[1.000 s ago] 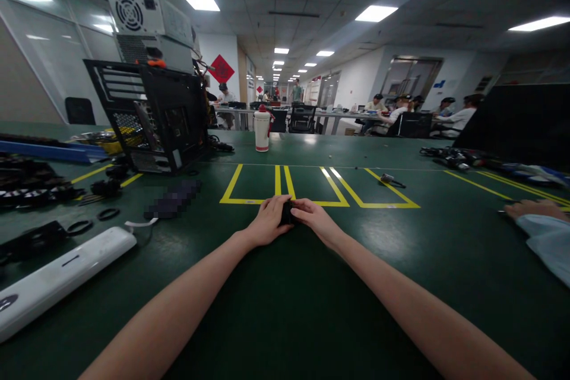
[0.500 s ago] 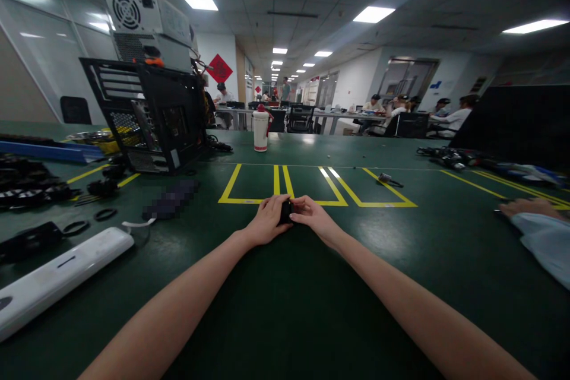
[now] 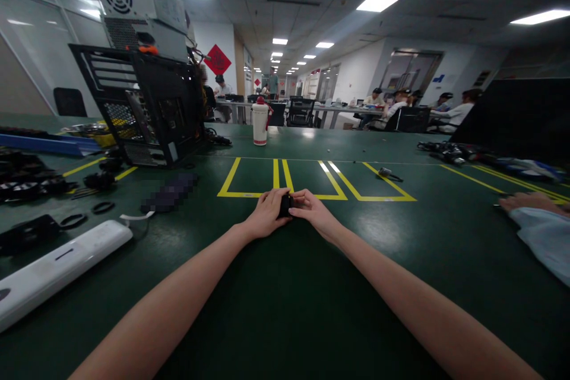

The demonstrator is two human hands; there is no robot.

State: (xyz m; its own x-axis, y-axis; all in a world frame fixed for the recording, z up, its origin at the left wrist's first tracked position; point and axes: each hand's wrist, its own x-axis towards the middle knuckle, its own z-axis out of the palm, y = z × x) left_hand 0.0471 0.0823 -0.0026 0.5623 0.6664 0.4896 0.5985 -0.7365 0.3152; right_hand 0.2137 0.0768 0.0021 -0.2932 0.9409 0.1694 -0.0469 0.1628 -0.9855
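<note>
Between my two hands is a small black object (image 3: 285, 206), mostly hidden by the fingers, so its kind does not show. My left hand (image 3: 267, 214) wraps round it from the left, close to the green table (image 3: 276, 285). From the right, the thumb and fingertips of my right hand (image 3: 310, 211) press on its side. Both hands are just in front of yellow tape outlines (image 3: 303, 196) on the table top.
At the left stand a black computer case (image 3: 146, 107), a white power strip (image 3: 75, 264) and black cables. A white cup (image 3: 260, 123) is ahead. A small metal-ended part (image 3: 386, 174) lies right of centre. Another person's hand (image 3: 528, 202) rests at the right edge.
The whole view has shifted slightly, with the table things a little higher in the picture. Both hands keep their hold on the small black object, with only slight finger movement.
</note>
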